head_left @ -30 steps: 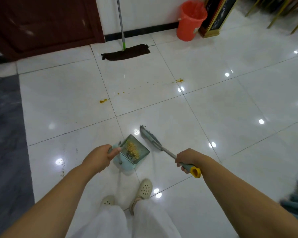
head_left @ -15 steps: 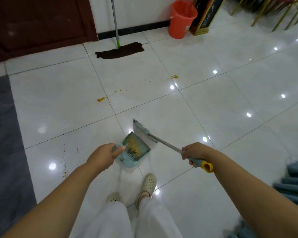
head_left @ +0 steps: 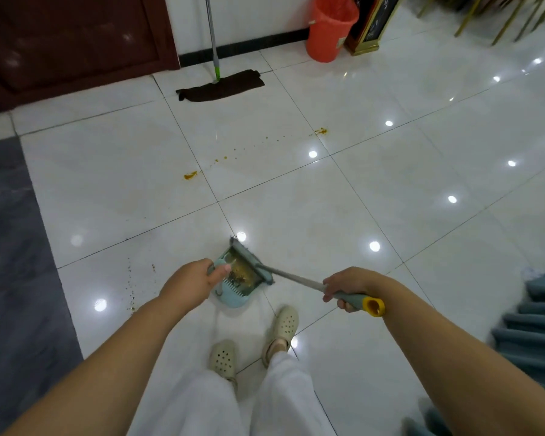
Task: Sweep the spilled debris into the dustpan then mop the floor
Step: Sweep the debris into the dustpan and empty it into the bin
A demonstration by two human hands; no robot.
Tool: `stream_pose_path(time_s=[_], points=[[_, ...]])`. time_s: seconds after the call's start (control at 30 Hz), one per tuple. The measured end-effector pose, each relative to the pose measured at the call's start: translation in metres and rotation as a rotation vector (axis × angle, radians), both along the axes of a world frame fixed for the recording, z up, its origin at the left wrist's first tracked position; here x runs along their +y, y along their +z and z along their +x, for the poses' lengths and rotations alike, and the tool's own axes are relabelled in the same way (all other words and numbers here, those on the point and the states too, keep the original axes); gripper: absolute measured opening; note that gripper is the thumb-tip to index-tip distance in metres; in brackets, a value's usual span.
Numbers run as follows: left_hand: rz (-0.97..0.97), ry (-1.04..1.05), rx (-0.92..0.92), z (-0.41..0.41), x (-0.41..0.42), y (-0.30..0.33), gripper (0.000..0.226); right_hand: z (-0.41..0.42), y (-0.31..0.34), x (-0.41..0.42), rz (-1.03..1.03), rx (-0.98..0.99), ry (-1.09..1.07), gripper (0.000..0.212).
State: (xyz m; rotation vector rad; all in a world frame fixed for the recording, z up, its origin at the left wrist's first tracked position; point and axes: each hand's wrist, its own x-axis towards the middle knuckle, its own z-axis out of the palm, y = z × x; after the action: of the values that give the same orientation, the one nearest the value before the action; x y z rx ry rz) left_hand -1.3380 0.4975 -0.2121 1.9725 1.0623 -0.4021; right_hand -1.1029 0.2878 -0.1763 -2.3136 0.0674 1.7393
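Note:
My left hand [head_left: 191,283] grips the handle of a pale blue dustpan [head_left: 233,295] with yellow-brown debris inside, held low over the white tiles in front of my feet. My right hand [head_left: 348,283] holds the grey, yellow-tipped handle of a small broom [head_left: 252,262] whose head lies across the dustpan's mouth. Orange debris [head_left: 190,175] lies further out on the floor, with a second clump [head_left: 321,131] and a trail of specks between them. More specks [head_left: 131,287] lie left of the dustpan. A flat mop [head_left: 221,86] with a dark pad leans at the far wall.
An orange bucket [head_left: 328,29] stands by the wall at the back right, next to a framed board [head_left: 372,26]. A dark wooden door [head_left: 70,42] fills the back left. Dark grey tiling [head_left: 10,247] runs along the left. Blue-grey fabric [head_left: 535,335] lies at the right edge.
The broom head has swung from beyond the dustpan back onto its mouth. The view has shifted slightly, and both hands stay closed on their tools.

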Motion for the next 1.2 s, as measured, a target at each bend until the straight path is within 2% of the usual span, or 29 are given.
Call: stream_pose_path(time_s=[0.23,0.4,0.6,0.77,0.97,1.2], points=[[0.003,0.005,-0.002,-0.024,-0.001,0.004,0.043,-0.002,0.02,-0.008,0.033,-0.029,0.037,0.013],[-0.005,0.058,0.006,-0.05,0.003,0.004,0.044,0.001,0.013,0.007,0.075,-0.069,-0.036,0.013],[-0.073,0.182,0.01,-0.073,0.007,0.0,0.046,-0.029,-0.004,0.034,0.046,-0.047,-0.016,0.028],[-0.102,0.205,-0.003,-0.077,0.004,0.0,0.045,-0.056,-0.001,0.041,0.019,0.024,0.079,0.03],[-0.08,0.211,0.024,-0.078,0.001,0.004,0.048,-0.05,0.02,0.03,0.005,0.025,0.162,0.032],[-0.139,0.31,-0.017,-0.086,-0.008,0.01,0.046,-0.031,0.033,0.028,0.057,-0.014,0.188,0.012]])
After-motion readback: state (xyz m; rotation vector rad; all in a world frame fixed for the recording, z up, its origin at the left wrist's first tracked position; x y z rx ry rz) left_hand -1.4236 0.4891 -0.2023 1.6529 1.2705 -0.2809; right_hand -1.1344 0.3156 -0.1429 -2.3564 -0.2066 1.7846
